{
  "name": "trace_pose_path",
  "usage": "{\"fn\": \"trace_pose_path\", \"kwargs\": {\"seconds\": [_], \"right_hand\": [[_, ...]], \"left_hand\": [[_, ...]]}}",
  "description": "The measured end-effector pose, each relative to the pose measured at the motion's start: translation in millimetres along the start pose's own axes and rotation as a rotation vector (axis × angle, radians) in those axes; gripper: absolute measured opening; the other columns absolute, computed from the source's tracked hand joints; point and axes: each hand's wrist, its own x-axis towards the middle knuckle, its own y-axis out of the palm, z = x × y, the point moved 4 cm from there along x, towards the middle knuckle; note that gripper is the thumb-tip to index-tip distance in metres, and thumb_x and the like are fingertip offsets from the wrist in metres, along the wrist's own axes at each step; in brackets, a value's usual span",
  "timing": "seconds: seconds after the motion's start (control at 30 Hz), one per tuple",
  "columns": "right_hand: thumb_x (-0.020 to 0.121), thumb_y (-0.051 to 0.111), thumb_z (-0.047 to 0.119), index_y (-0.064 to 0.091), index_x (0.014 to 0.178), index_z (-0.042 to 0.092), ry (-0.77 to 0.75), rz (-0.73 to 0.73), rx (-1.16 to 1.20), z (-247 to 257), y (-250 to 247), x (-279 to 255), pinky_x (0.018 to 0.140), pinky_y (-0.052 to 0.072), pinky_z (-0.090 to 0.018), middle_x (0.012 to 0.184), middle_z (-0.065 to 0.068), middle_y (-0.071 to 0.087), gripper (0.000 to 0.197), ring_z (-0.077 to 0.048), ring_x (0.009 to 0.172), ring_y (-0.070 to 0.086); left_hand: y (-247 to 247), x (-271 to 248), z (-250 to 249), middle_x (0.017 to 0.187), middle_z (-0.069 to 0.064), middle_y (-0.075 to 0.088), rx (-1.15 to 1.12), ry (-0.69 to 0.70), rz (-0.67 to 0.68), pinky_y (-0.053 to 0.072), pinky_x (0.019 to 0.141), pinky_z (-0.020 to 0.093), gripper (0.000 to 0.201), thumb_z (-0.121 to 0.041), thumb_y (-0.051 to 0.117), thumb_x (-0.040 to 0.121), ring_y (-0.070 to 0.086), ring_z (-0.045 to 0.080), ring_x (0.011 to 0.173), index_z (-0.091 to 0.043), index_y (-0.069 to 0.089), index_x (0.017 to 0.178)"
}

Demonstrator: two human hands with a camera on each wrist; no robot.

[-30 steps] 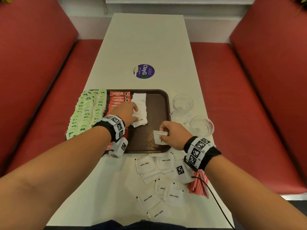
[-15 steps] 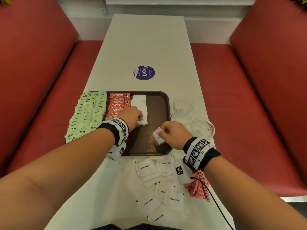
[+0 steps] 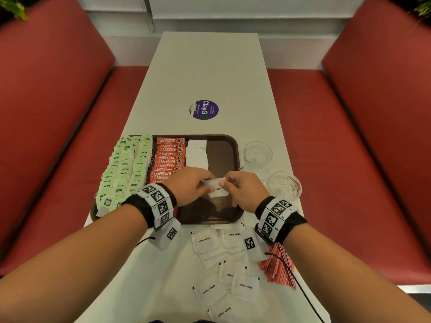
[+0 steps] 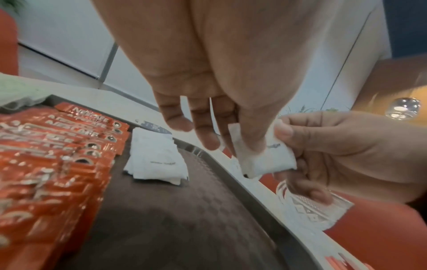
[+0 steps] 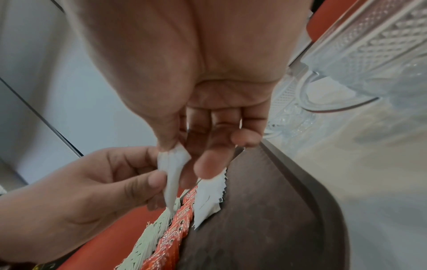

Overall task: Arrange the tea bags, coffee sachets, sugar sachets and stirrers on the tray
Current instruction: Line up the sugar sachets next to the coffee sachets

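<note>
Above the middle of the brown tray [image 3: 234, 145], both hands hold one white sugar sachet [image 3: 218, 191]. My left hand [image 3: 207, 184] pinches its left end and my right hand [image 3: 227, 182] pinches its right end. The left wrist view shows the sachet [image 4: 265, 160] between thumb and fingers of both hands. On the tray lie green tea bags [image 3: 126, 169] at the left, red coffee sachets [image 3: 168, 157] beside them, then a row of sugar sachets [image 3: 197, 153]. Loose sugar sachets [image 3: 221, 264] and red stirrers [image 3: 279, 266] lie on the table near me.
Two empty cut-glass cups [image 3: 257, 153] [image 3: 284, 185] stand just right of the tray. A purple round sticker [image 3: 204, 110] is on the white table [image 3: 210, 66] beyond it. Red benches flank the table. The tray's right half is bare.
My right hand brought a sugar sachet from the tray's near edge toward the middle. My left hand came off the sugar row and took hold of the sachet's other end.
</note>
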Motion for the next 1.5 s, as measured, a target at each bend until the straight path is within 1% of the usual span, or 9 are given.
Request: {"fn": "trace_pose_path", "kwargs": {"seconds": [0.1,0.17,0.27,0.4,0.7,0.87,1.03,1.23,1.5], "right_hand": [[0.094,0.064,0.04,0.062,0.095,0.024,0.042,0.069,-0.024,-5,4,-2,0.063,0.05,-0.023,0.076,0.008,0.067,0.016,-0.006,0.061,0.062],[0.088,0.071,0.045,0.057,0.109,0.024,0.073,0.142,-0.09,-13,8,-6,0.071,0.052,-0.026,0.086,0.008,0.067,0.033,-0.008,0.074,0.063],[0.073,0.082,0.05,0.057,0.103,0.023,0.073,0.258,-0.216,-16,13,-17,0.075,0.055,-0.031,0.09,0.007,0.065,0.047,-0.012,0.081,0.062],[0.065,0.086,0.051,0.061,0.093,0.02,0.046,0.435,-0.501,-17,22,-29,0.074,0.055,-0.035,0.091,0.002,0.065,0.049,-0.017,0.082,0.061],[0.073,0.084,0.042,0.061,0.105,0.017,0.013,0.481,-0.715,-16,43,-34,0.079,0.057,-0.04,0.1,-0.002,0.064,0.046,-0.024,0.089,0.063],[0.081,0.079,0.036,0.067,0.106,0.017,0.021,0.465,-0.708,-17,47,-34,0.083,0.055,-0.036,0.103,-0.003,0.067,0.034,-0.024,0.094,0.063],[0.082,0.079,0.03,0.066,0.107,0.021,0.016,0.416,-0.651,-20,49,-38,0.081,0.053,-0.033,0.105,-0.001,0.067,0.03,-0.023,0.095,0.063],[0.092,0.065,0.025,0.066,0.092,0.024,-0.02,0.335,-0.658,-14,46,-46,0.08,0.053,-0.034,0.098,-0.001,0.069,0.002,-0.023,0.092,0.064],[0.085,0.06,0.026,0.052,0.077,0.022,-0.104,0.336,-0.595,-6,47,-66,0.069,0.048,-0.032,0.085,0.0,0.058,0.013,-0.02,0.078,0.054]], "left_hand": [[-2,2,15,0.098,-0.004,0.068,0.049,-0.104,-0.034,0.041,0.072,0.024,0.019,-0.034,0.063,0.095,0.056,0.01,0.083,-0.025,0.068,0.111],[-1,5,29,0.101,-0.001,0.067,0.145,-0.225,0.026,0.042,0.075,0.027,0.022,-0.034,0.063,0.094,0.058,0.014,0.089,-0.024,0.068,0.112],[1,11,41,0.101,0.001,0.066,0.294,-0.307,0.108,0.043,0.077,0.028,0.026,-0.036,0.064,0.093,0.059,0.018,0.093,-0.02,0.068,0.113],[-3,23,48,0.101,0.002,0.066,0.313,-0.378,0.056,0.048,0.08,0.031,0.028,-0.037,0.064,0.093,0.06,0.02,0.093,-0.019,0.068,0.113],[-4,26,48,0.115,0.005,0.065,0.388,-0.459,-0.026,0.052,0.087,0.036,0.037,-0.041,0.06,0.091,0.062,0.026,0.104,-0.02,0.06,0.122],[-5,9,30,0.121,0.005,0.057,0.355,-0.39,-0.163,0.049,0.093,0.041,0.038,-0.046,0.063,0.089,0.056,0.027,0.111,-0.022,0.057,0.119],[18,-27,-15,0.088,-0.006,0.066,0.245,-0.202,-0.017,0.054,0.081,0.032,0.021,-0.042,0.06,0.094,0.06,0.012,0.082,-0.024,0.07,0.091],[55,-64,-32,0.093,-0.008,0.069,0.327,-0.146,0.121,0.055,0.08,0.034,0.025,-0.05,0.066,0.087,0.063,0.015,0.087,-0.027,0.069,0.097],[77,-72,-29,0.096,-0.007,0.062,0.259,-0.142,0.094,0.05,0.078,0.033,0.031,-0.045,0.075,0.081,0.058,0.017,0.092,-0.027,0.057,0.098]]}}
